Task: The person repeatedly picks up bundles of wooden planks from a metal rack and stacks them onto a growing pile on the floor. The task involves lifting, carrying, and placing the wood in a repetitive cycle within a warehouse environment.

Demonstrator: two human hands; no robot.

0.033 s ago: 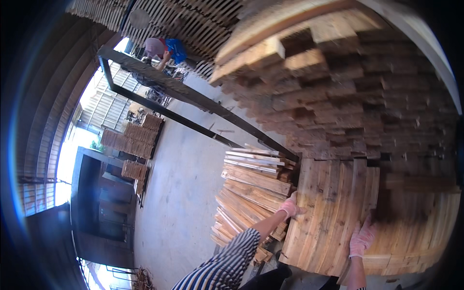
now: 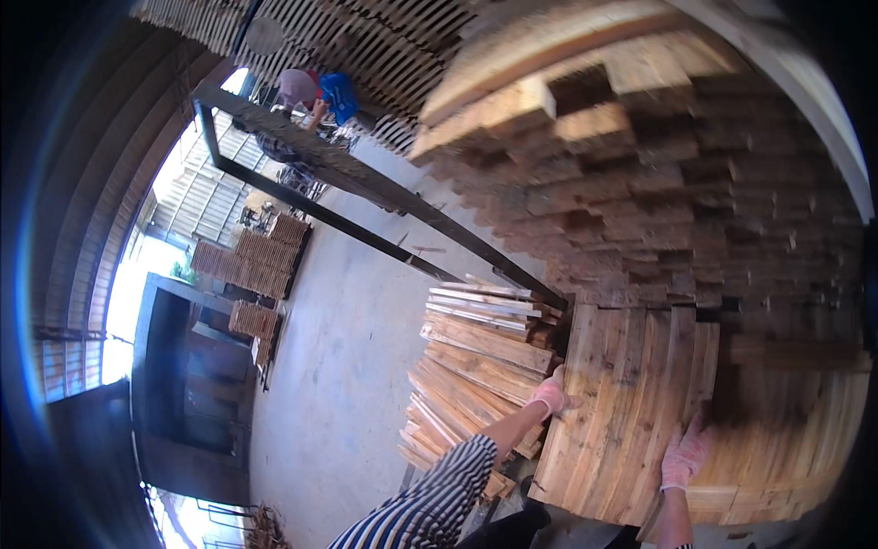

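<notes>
A row of narrow wooden boards (image 2: 611, 403) lies side by side in front of me, forming a flat layer. Against its left edge is my left hand (image 2: 551, 396), in a pink glove, with the thumb side over the top and the other fingers partly hidden. My right hand (image 2: 684, 456), gloved the same way, presses along the opposite edge with its fingers pointing away from me. Between them the two hands clasp the row. More boards (image 2: 786, 439) lie just right of my right hand, partly in dark shadow.
A loose pile of wood strips (image 2: 476, 357) sits to the left. Behind the row rises a tall stack of timber (image 2: 640, 201). A dark metal frame bar (image 2: 384, 197) slants across the concrete floor (image 2: 320, 366). Farther off, a person in blue (image 2: 337, 96) bends near slatted stacks.
The view has tilted slightly, so the background sits a little differently. Both hands keep their places on the edges of the boards.
</notes>
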